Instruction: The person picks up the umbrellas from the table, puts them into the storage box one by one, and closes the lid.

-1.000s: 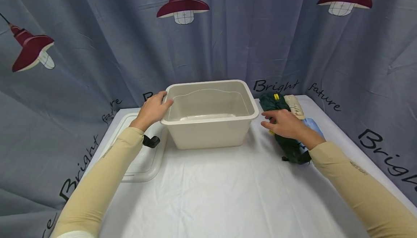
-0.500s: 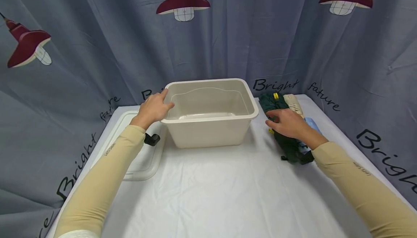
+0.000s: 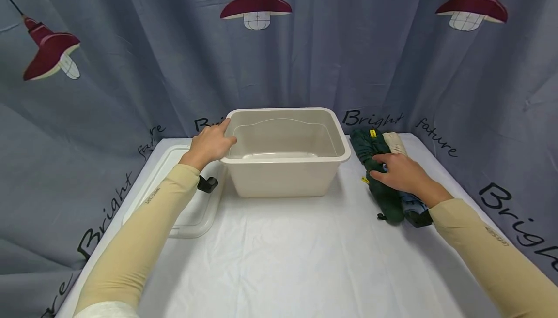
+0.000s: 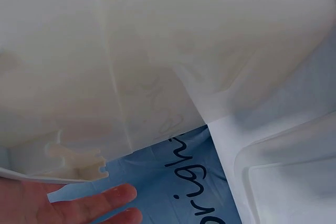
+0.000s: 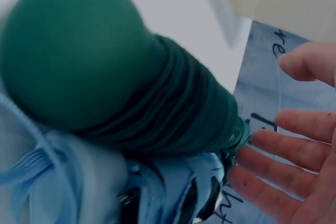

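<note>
An off-white plastic storage bin (image 3: 283, 177) stands upright without its lid at the back middle. My left hand (image 3: 210, 144) grips its left rim, thumb over the inner side; in the left wrist view the fingers (image 4: 113, 196) reach out below the rim. On the right lie folded umbrellas: a dark green umbrella (image 3: 385, 202), a blue umbrella (image 3: 414, 204) and a beige umbrella (image 3: 394, 142). My right hand (image 3: 403, 173) hovers over them with thumb and fingers spread. The right wrist view shows its fingertips close by the narrow end of the green umbrella (image 5: 184, 98).
The bin's pale lid (image 3: 192, 221) lies flat on the left, partly under my left arm. A white cloth (image 3: 283, 255) covers the table. Grey-blue curtains (image 3: 183, 66) printed with lamps and lettering hang close behind and at both sides.
My right hand has moved right, away from the bin and over the umbrellas. My left hand stays at the bin's rim. The head view has shifted slightly.
</note>
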The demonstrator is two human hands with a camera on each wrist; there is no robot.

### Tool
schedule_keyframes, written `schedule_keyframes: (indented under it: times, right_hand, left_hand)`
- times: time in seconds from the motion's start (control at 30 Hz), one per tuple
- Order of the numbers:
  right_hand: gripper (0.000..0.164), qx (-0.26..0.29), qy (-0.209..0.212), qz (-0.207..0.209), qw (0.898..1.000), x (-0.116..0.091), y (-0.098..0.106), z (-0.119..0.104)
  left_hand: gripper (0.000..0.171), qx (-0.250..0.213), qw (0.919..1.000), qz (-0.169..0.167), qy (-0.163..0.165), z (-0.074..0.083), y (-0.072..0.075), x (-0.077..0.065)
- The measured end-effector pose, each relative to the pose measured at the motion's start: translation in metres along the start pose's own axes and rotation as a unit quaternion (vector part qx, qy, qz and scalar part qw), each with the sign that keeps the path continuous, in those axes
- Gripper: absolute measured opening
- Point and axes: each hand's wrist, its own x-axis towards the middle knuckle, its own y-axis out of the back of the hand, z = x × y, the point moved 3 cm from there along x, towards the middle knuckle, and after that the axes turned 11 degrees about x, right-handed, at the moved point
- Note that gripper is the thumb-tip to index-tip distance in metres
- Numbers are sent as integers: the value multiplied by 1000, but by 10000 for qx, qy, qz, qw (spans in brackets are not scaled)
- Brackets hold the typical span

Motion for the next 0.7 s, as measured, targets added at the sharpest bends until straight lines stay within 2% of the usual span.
schedule_keyframes:
  times: [0.4,0.7]
  right_hand:
    - [66,31,-224,-366,9991,-1,-10,8]
    - [51,71,-94,-392,9992,2,-15,5]
  left_hand:
    - [74,97,9999,25,97,1,1,0]
    - [72,238,9996,-22,163,2,1,-2]
